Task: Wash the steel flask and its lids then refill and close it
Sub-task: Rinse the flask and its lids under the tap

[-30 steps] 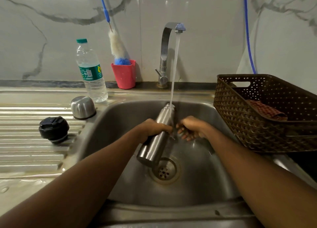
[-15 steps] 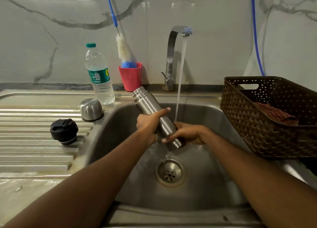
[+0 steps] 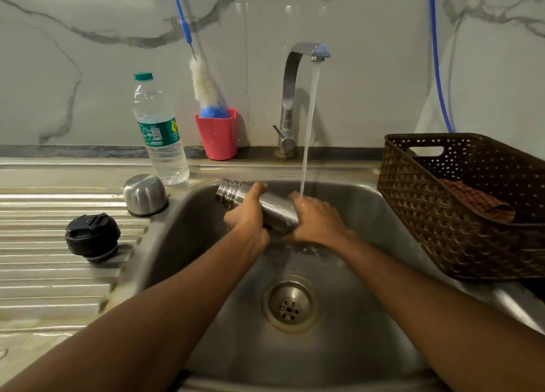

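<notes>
Item: steel flask point(image 3: 274, 212), uncapped, held nearly level over the sink point(image 3: 206, 273), open mouth toward the left, base toward the right. Holders: left hand point(image 3: 246, 217), fingers curled round the mid-body just behind the threaded neck; right hand point(image 3: 317, 220), fingers wrapped about the base end. Water stream point(image 3: 308, 132) from the tap point(image 3: 290, 97) lands where the right hand meets the flask. Associated parts: steel cup lid point(image 3: 145, 195) upside down on the surface point(image 3: 44, 259) beside the sink's rim; black stopper lid point(image 3: 92, 237) further left on the ribs; both apart from the flask. Hazards, as judged: wet polished steel under two wet grips is likely to slip, and a drop would strike the basin near the drain point(image 3: 290, 303), possibly denting it. The mouth points away from the stream, so the inside may go unrinsed unless it is turned. Its neck lies near the cup lid and the plastic bottle point(image 3: 159, 132); a wide swing leftward could topple either. Water splashing off the hand could reach the basket point(image 3: 442, 214).
</notes>
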